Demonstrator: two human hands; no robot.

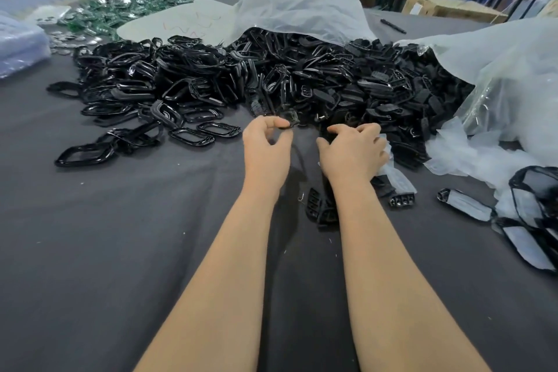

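We pinched a small black plastic piece (289, 119) with our left hand (267, 146) at the near edge of the black plastic heap (211, 78); our right hand (353, 151) curled, grip unclear.

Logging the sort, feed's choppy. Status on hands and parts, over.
Left hand pinching a black part at edge of pile. Right hand curled over pile, grip unclear. Loose parts by right forearm, nothing blocking.

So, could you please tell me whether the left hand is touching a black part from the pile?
Touching. The head view shows the left hand pinching a small black part between thumb and forefinger, with no gap.
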